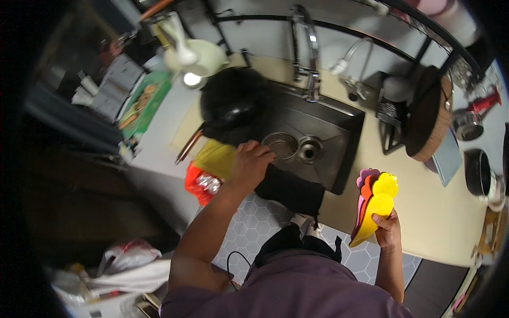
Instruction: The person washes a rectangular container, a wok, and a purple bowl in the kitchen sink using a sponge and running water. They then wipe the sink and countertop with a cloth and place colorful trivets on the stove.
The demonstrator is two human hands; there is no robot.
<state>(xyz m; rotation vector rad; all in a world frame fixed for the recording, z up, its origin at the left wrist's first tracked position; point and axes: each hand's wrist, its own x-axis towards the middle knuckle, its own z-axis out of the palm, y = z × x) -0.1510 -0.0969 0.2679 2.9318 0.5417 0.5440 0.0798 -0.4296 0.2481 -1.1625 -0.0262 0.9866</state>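
My right hand [387,228] grips a small stack of flat, scallop-ended shapes [377,206] in yellow, orange and pink, with the thumb on top of the yellow one. They are over the front part of the beige countertop [429,222]. My left hand [253,161] is at the front left edge of the stainless steel sink [330,139], beside a yellow cloth [216,157] and a black cloth [292,190]. Its fingers bend downward, and whether they hold anything is hidden. A perforated metal strainer basket [280,146] lies in the sink near the drain.
A black wok [234,99] covers the sink's left side. Behind the sink stands a chrome faucet [312,79]. A rack with a round brown board [429,115] is at the right, a green tray [147,103] at the left. A red bag [195,189] hangs at the counter's front edge.
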